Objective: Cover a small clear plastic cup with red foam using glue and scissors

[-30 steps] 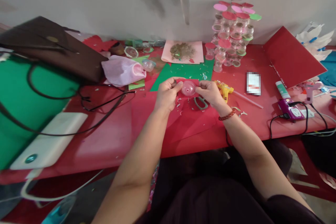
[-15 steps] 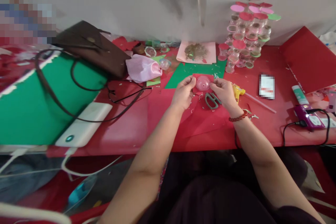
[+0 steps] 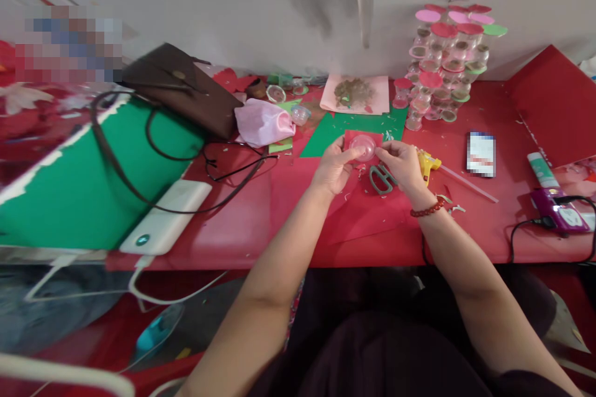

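Observation:
A small clear plastic cup (image 3: 364,147) rests against a red paper square (image 3: 378,136). My left hand (image 3: 334,169) grips both from the left, its thumb lying over the cup and its other fingers partly hidden. My right hand (image 3: 403,165) pinches at the right side of the paper, close to the cup's rim; its fingertips are partly hidden. Green-handled scissors (image 3: 382,179) lie just below the hands, blades covered. Beside my right hand is a yellow glue gun (image 3: 428,165) with a clear glue stick (image 3: 470,184) extending from it.
A stacked structure of plastic cups with paper discs (image 3: 442,65) stands at the back right. A phone (image 3: 481,154), a purple power adapter (image 3: 561,211) and a glue tube (image 3: 542,170) lie right. A brown bag (image 3: 186,87) and a white power bank (image 3: 170,214) sit left.
My left thumb has moved from the paper's edge onto the cup. The whole view has shifted slightly, so the table's things appear further right.

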`<state>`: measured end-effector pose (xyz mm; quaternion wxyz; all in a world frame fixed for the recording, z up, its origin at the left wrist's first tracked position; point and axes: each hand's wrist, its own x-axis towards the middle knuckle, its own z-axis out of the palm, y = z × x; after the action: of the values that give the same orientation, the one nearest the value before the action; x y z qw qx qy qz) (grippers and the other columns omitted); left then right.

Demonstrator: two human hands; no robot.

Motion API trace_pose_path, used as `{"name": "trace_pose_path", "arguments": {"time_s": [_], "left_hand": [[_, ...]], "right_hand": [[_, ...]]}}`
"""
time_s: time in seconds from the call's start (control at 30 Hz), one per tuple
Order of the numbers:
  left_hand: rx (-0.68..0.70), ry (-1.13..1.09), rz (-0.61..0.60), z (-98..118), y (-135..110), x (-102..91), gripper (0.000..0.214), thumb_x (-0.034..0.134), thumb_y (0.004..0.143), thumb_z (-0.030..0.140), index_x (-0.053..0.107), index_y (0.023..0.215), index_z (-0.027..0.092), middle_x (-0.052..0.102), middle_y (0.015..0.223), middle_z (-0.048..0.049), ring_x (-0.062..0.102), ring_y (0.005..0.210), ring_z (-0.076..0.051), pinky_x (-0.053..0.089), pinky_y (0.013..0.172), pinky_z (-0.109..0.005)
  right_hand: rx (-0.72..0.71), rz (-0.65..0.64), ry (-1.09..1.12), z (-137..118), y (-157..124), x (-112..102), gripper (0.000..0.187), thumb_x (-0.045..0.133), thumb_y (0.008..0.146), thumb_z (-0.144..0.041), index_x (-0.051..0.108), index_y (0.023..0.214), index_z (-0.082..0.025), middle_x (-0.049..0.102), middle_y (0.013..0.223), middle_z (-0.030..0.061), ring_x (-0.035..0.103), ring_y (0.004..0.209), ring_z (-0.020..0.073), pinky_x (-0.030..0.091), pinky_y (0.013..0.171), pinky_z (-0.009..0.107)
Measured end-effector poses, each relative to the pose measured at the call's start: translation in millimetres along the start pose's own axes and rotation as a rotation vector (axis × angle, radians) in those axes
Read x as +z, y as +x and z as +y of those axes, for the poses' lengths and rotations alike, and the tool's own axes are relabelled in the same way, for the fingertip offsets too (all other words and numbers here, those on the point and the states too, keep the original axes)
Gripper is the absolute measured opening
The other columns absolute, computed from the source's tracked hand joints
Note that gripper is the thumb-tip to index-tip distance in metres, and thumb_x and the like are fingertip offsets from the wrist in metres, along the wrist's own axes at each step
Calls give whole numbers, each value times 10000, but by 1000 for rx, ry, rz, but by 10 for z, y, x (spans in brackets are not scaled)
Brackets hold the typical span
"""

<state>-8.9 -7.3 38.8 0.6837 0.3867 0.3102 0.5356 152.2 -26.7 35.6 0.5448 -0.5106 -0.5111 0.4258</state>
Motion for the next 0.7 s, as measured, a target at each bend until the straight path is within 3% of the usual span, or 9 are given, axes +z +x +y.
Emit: {"name": "trace_pose_path", "arguments": {"time_s": [0.2, 0.47, 0.6, 0.7], "left_hand": [[9, -15, -28, -11, 5, 10, 418, 916, 570, 300, 690, 906, 194, 777, 838, -6, 698, 711, -129, 557, 669, -242], [11, -29, 21, -50, 25, -7, 416, 953, 545, 351, 729, 846, 172, 781, 800, -29, 700, 680, -141, 558, 663, -258], [34, -64, 86, -38, 34, 5, 385, 956, 515, 341, 731, 780, 176, 767, 748, -8, 679, 632, -126, 545, 613, -244], [39, -67, 101, -32, 24, 27, 371, 956, 508, 323, 732, 768, 182, 763, 735, 3, 678, 629, -122, 541, 611, -238]], "right_hand": [[38, -11, 117, 47, 0, 55, 284, 753, 691, -465, 649, 714, -202, 573, 593, -44, 469, 538, 83, 357, 513, 236], [54, -10, 86, 43, 10, 37, 217, 752, 735, -393, 659, 757, -199, 580, 600, -52, 508, 540, 86, 393, 517, 228], [-126, 150, 33, 44, 6, 25, 146, 697, 772, -319, 596, 819, -225, 617, 729, -36, 601, 634, 108, 483, 594, 253], [-302, 218, -125, 28, -41, 36, 113, 661, 826, -301, 589, 888, -240, 642, 838, -18, 608, 681, 109, 521, 645, 271]]}}
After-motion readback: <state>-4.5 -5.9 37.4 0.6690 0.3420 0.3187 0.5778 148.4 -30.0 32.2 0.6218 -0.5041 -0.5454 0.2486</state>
